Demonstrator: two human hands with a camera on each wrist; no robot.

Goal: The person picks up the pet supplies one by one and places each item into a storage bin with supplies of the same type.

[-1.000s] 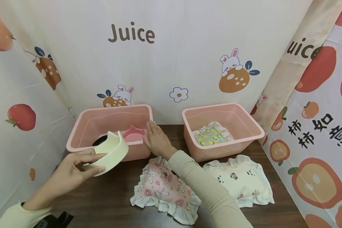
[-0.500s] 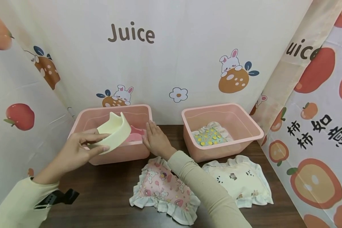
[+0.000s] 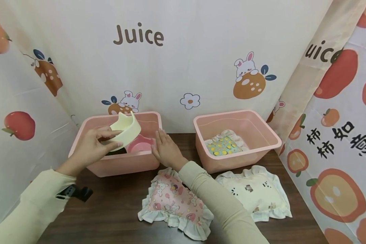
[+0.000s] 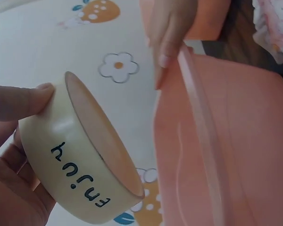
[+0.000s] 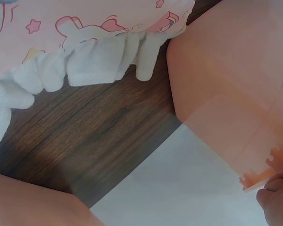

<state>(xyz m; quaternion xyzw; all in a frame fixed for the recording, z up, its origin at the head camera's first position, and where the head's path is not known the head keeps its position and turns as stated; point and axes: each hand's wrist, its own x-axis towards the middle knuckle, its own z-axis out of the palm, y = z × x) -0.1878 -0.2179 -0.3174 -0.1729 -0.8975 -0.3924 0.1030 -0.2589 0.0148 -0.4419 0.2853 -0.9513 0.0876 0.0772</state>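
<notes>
My left hand [image 3: 93, 145] pinches a pale yellow pet bowl [image 3: 128, 134] with pointed ears, thumb on one side and fingers on the other. The bowl is tilted above the left pink bin [image 3: 125, 166]; dark "Enjoy" lettering marks its side in the left wrist view. Inside that bin lie a pink eared bowl [image 3: 140, 143] and a dark object [image 3: 117, 151], mostly hidden. My right hand [image 3: 169, 149] rests with straight fingers on the bin's right rim. In the right wrist view, only part of a hand [image 4: 174, 28] shows from the left wrist camera's side too, at the rim.
A second pink bin [image 3: 231, 163] stands at the right, holding a small lemon-print pillow [image 3: 224, 145]. On the dark wooden table [image 3: 116, 210] lie a pink frilled pillow [image 3: 177, 200] and a cream frilled pillow [image 3: 257, 193]. A printed curtain [image 3: 177, 61] hangs behind.
My left hand has carried the yellow bowl forward and up, from the bin's front edge to over the bin. The right hand has stayed on the rim.
</notes>
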